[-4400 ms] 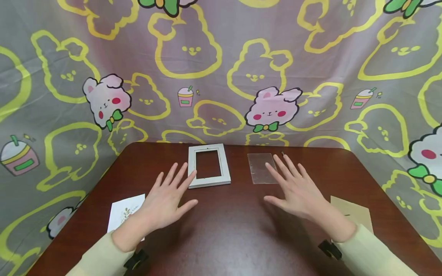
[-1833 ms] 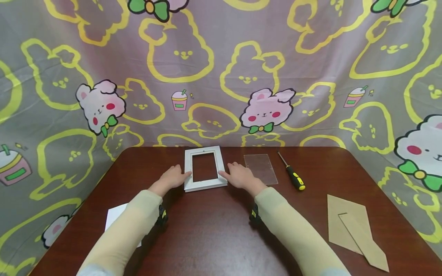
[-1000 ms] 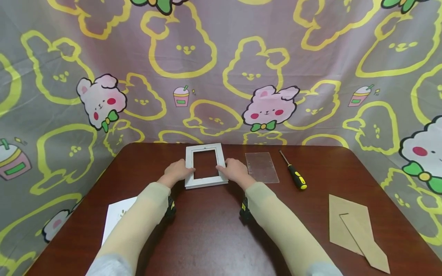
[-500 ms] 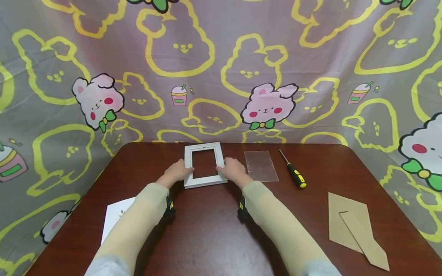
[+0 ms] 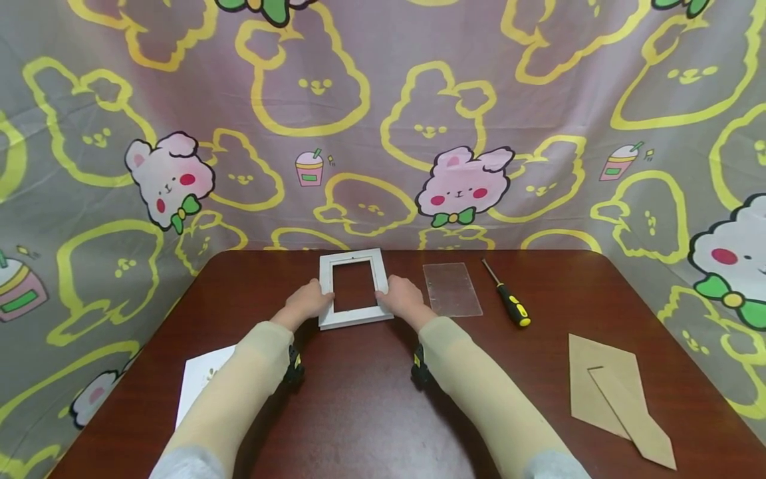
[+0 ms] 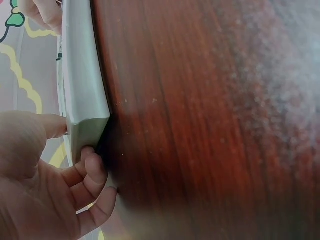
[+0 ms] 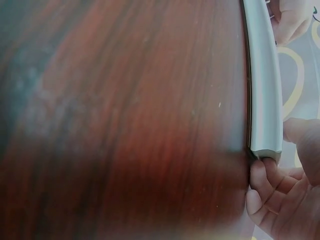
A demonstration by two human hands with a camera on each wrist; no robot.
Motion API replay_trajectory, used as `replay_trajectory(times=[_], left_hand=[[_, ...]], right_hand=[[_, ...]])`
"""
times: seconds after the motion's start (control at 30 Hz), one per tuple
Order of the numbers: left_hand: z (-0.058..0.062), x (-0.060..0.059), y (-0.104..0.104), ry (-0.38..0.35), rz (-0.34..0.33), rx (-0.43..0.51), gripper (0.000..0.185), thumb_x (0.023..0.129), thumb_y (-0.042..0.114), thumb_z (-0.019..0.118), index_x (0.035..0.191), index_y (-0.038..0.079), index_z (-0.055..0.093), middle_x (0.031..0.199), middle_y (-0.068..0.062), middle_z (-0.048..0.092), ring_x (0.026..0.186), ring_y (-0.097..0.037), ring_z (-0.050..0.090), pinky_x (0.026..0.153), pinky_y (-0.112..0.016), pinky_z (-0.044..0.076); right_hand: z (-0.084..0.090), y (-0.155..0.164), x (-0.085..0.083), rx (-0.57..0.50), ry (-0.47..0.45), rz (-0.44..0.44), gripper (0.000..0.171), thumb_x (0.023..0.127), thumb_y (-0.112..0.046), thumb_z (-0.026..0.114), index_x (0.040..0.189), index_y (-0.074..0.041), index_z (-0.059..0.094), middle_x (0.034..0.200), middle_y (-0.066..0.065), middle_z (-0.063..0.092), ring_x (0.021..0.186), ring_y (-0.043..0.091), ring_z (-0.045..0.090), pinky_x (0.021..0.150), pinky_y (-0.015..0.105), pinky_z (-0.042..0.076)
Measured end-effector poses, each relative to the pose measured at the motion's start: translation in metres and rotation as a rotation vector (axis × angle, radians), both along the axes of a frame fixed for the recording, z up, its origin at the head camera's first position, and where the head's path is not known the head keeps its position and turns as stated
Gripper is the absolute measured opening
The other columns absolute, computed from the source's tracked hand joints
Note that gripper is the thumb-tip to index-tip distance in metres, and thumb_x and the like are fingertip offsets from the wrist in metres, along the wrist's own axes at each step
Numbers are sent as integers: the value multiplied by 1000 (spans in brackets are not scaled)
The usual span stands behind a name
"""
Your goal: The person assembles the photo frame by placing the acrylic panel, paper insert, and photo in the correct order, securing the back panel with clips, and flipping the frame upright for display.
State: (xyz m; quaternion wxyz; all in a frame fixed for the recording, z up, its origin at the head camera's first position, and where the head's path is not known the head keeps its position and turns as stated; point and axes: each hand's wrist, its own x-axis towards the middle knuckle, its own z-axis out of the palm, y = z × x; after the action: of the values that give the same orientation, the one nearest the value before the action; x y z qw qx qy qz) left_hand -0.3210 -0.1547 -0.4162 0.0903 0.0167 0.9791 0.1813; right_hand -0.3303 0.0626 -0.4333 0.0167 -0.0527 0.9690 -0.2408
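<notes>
A white picture frame (image 5: pixel 356 318) with an open middle lies at the back of the brown table. My left hand (image 5: pixel 306 299) grips its left side, thumb over the top face and fingers curled against the outer edge. On the opposite side my right hand (image 5: pixel 405 297) holds it the same way. In the left wrist view the frame's edge (image 6: pixel 85 65) shows, with the left hand (image 6: pixel 45 180) pinching its corner. The right wrist view has the right hand (image 7: pixel 290 185) with thumb above and fingertips against the end of the frame's edge (image 7: pixel 265 90).
A clear plastic sheet (image 5: pixel 452 290) lies right of the frame, then a black-and-yellow screwdriver (image 5: pixel 511 303). A brown backing board with a stand leg (image 5: pixel 604 386) lies at the right. White paper (image 5: pixel 197 379) is partly under the left forearm. A patterned curtain (image 5: pixel 383 133) stands behind.
From spread above the table, both hands came down to the frame's sides and took hold of it. During the last second the hands and frame have hardly moved; the view shifted slightly.
</notes>
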Motion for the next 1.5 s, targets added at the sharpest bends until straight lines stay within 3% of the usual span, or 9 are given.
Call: replay_trajectory(times=[0.43, 0.6, 0.73, 1.03, 1.17, 1.27, 1.5], left_hand=[[-4, 1, -2, 52, -27, -2, 59, 100, 32, 49, 134, -16, 40, 125, -29, 56, 108, -38, 58, 82, -50, 48], [-6, 5, 1, 97, -50, 24, 56, 99, 31, 52, 129, -16, 43, 115, -29, 60, 99, -36, 62, 78, -48, 49], [-8, 9, 4, 140, -61, 47, 53, 97, 30, 55, 124, -16, 48, 106, -27, 63, 92, -35, 63, 77, -47, 49], [-4, 28, 22, 184, -116, 148, 44, 96, 25, 61, 116, -13, 53, 93, -20, 65, 77, -24, 62, 70, -40, 50], [-3, 37, 29, 197, -149, 175, 46, 94, 26, 63, 120, -11, 53, 92, -16, 66, 74, -19, 62, 67, -37, 51], [-2, 45, 33, 192, -169, 198, 47, 94, 26, 65, 121, -9, 53, 82, -11, 64, 68, -16, 59, 62, -34, 49], [-3, 63, 39, 171, -217, 269, 50, 92, 25, 68, 125, -8, 51, 64, -2, 53, 53, -13, 51, 49, -29, 42]], right_hand=[[-1, 2, 5, 1, 37, 9, 32, 93, -36, 62, 100, -4, 62, 87, 7, 64, 79, 23, 61, 67, 41, 48], [0, 7, 9, 27, 90, 1, 31, 90, -36, 65, 93, -6, 61, 81, 7, 64, 75, 23, 61, 65, 41, 47], [3, 14, 17, 9, 107, -1, 32, 89, -35, 67, 95, -4, 62, 83, 8, 65, 75, 23, 62, 66, 41, 48], [11, 41, 42, -142, 82, 20, 46, 87, -29, 69, 117, 5, 57, 96, 13, 67, 83, 23, 63, 71, 40, 50], [12, 52, 53, -171, 79, 38, 51, 87, -26, 69, 121, 8, 54, 85, 10, 64, 75, 21, 60, 67, 37, 49], [13, 58, 62, -178, 70, 50, 52, 87, -24, 69, 123, 9, 52, 74, 5, 57, 64, 18, 54, 59, 33, 45], [16, 72, 84, -182, 75, 62, 54, 86, -23, 72, 124, 9, 50, 71, 3, 53, 59, 15, 50, 54, 30, 40]])
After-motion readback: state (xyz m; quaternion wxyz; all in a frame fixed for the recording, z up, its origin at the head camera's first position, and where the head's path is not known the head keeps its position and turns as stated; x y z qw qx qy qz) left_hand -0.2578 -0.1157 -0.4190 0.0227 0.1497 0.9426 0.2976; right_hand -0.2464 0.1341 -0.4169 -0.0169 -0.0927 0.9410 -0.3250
